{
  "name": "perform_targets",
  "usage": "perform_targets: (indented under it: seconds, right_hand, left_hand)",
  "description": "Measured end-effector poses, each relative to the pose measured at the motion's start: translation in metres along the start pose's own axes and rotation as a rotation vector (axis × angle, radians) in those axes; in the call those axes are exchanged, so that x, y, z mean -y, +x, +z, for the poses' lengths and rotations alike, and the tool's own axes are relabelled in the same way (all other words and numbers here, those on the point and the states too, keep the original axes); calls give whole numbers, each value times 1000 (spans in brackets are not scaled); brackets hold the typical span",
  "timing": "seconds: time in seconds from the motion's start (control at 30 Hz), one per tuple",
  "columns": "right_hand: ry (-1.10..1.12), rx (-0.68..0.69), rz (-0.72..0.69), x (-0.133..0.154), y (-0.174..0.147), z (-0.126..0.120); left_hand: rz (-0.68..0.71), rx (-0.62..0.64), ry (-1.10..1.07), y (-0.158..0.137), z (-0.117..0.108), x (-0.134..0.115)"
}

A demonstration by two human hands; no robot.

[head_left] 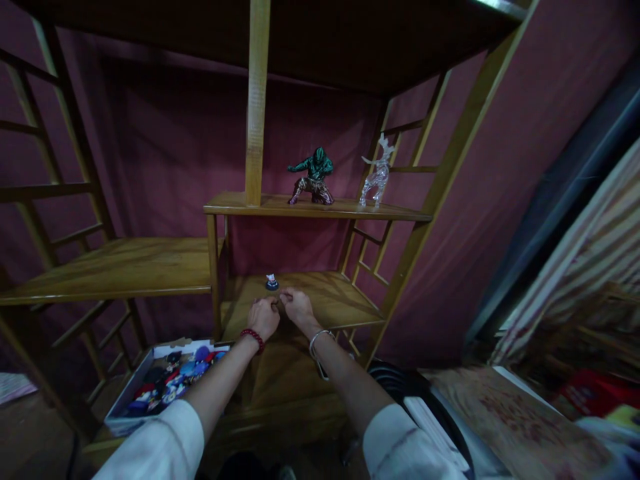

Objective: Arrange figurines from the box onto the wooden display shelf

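Observation:
Both my hands reach over the lower right shelf [330, 297] of a wooden display rack. My left hand [265, 316], with a red bead bracelet [254, 339] at the wrist, has its fingers curled in. My right hand [297, 307], wearing a silver bangle [318, 341], is closed with fingertips pinched near the left hand's. Anything between the fingers is too small or hidden to make out. Just beyond the hands a small white and pink figurine [271, 279] stands upright on a dark round base, apart from both hands.
On the shelf above stand a green and bronze crouching figure [314, 177] and a clear deer figurine [377, 173]. A white box [120, 407] of small colourful figurines sits lower left. A wooden post [257, 100] rises at centre. Black round items [395, 380] are lower right.

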State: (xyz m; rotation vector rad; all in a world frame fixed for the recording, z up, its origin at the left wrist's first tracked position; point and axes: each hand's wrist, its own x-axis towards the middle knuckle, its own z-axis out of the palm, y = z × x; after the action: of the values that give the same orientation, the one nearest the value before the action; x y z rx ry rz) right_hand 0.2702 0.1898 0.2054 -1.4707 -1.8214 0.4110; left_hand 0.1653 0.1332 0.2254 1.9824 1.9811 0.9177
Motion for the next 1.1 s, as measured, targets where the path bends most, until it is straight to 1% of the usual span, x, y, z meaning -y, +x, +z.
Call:
perform_targets:
  seconds: [0.23, 0.43, 0.6, 0.7, 0.83, 1.0, 1.1]
  right_hand:
    - [-64, 5, -85, 13, -39, -11]
    - [-98, -14, -144, 24, -70, -17]
    - [-130, -50, -190, 29, -90, -15]
    - [-132, -48, -222, 34, -105, -11]
    - [-72, -35, -245, 41, -125, -2]
    - [-11, -40, -213, 41, -145, 19]
    - [-29, 16, -168, 38, -154, 33]
  left_hand:
    - [18, -10, 6, -32, -9, -6]
    - [47, -44, -31, -57, -11, -2]
    - [37, -55, -27, -74, -14, 4]
    - [18, -26, -23, -84, -15, 9]
    - [-27, -9, -57, -97, -13, 21]
    - [-34, 2, -58, -111, -2, 43]
    - [-47, 34, -39, -120, 4, 58]
